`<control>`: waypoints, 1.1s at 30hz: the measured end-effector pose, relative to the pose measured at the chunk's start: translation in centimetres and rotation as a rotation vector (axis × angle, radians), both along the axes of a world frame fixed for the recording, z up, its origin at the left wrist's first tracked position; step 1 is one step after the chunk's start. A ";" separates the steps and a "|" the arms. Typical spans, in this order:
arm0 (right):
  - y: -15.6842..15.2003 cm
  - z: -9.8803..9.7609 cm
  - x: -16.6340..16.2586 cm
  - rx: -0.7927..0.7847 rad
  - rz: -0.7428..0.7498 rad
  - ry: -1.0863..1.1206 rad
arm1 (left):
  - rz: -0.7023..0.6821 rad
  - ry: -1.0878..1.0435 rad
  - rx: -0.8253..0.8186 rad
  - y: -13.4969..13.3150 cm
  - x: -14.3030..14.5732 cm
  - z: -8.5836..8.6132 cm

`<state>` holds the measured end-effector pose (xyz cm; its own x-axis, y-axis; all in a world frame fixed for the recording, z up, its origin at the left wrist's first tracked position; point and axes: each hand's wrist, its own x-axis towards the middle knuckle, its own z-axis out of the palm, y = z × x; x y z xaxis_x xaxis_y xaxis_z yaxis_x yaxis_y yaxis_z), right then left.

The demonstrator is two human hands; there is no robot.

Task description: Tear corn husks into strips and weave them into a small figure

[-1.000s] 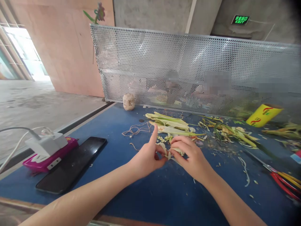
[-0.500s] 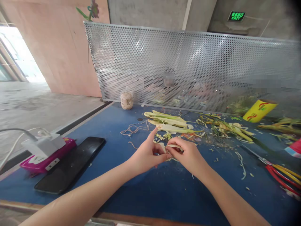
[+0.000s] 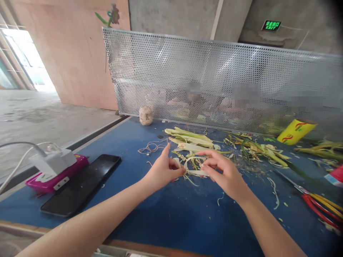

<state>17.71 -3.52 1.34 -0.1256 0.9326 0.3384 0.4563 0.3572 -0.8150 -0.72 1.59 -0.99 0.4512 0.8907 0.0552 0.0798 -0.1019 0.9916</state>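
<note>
My left hand (image 3: 162, 169) pinches one end of a pale, whitish-green plant strip (image 3: 197, 172), its index finger pointing up. My right hand (image 3: 223, 173) grips the strip's other part between thumb and fingers, a short way to the right. The strip spans the gap between the hands and bends into a small loop above the tabletop. Just beyond it lie flat pale-green leaf sheaths (image 3: 190, 137) in a pile. Thin string (image 3: 154, 145) is tangled left of the pile.
A black phone (image 3: 83, 185) and a magenta power strip (image 3: 57, 178) with white chargers lie left. Scissors (image 3: 302, 189) with red and yellow handles are at right, near a yellow roll (image 3: 296, 132). A perforated metal screen (image 3: 182, 67) bounds the blue table's back.
My hands have moved apart, the right one to the right, so the pale strip now stretches and loops between them. The view has shifted slightly.
</note>
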 end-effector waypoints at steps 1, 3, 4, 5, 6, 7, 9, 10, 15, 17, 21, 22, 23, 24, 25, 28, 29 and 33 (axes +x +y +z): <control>-0.1 0.2 0.2 0.009 -0.008 0.015 | 0.007 0.006 0.013 0.1 -0.1 -0.1; -0.3 0.5 0.4 0.020 -0.018 0.025 | 0.023 0.030 0.026 0.2 -0.2 -0.2; -0.3 0.5 0.5 0.012 -0.010 0.025 | 0.029 0.042 0.032 0.2 -0.2 -0.3; -0.3 0.5 0.5 -0.009 0.012 0.023 | 0.031 0.052 0.042 0.2 -0.2 -0.3; -0.4 0.5 0.5 -0.038 0.045 0.024 | 0.028 0.060 0.053 0.1 -0.2 -0.3; -0.4 0.4 0.3 -0.068 0.084 0.030 | 0.020 0.067 0.067 0.0 -0.2 -0.3; -0.5 0.1 -0.1 -0.104 0.161 0.051 | -0.011 0.089 0.092 -0.4 -0.1 -0.2; -0.5 0.0 -0.3 -0.108 0.191 0.062 | -0.030 0.106 0.110 -0.6 0.0 -0.1; -0.2 -0.7 -0.7 -0.128 0.252 0.176 | -0.090 0.250 0.325 -1.7 0.4 0.1; 0.0 -0.9 -0.7 -0.147 0.250 0.209 | -0.108 0.290 0.386 -2.0 0.5 0.0; 0.1 -0.9 -0.7 -0.178 0.240 0.187 | -0.144 0.254 0.367 -2.0 0.4 0.0; 0.1 -0.8 -0.7 -0.181 0.247 0.183 | -0.156 0.228 0.329 -2.0 0.4 0.0; 0.0 -0.8 -0.7 -0.182 0.257 0.184 | -0.172 0.192 0.283 -2.0 0.4 0.1; 0.0 -0.7 -0.7 -0.182 0.266 0.188 | -0.188 0.143 0.232 -2.0 0.5 0.2; 0.0 -0.7 -0.7 -0.179 0.274 0.194 | -0.201 0.089 0.181 -2.1 0.5 0.3; 0.0 -0.5 -0.7 -0.154 0.269 0.213 | -0.203 -0.027 0.040 -2.2 0.6 0.8; 0.0 -0.4 -0.7 -0.139 0.258 0.217 | -0.193 -0.033 0.008 -2.2 0.6 0.9; 0.1 -0.6 -0.6 -0.077 0.190 0.199 | -0.216 -0.004 0.039 -2.0 0.5 1.1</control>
<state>17.12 -3.37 0.78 -0.2389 0.9227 0.3027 0.2155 0.3544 -0.9099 -0.25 -0.43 0.12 0.6309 0.7707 0.0896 0.0479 -0.1540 0.9869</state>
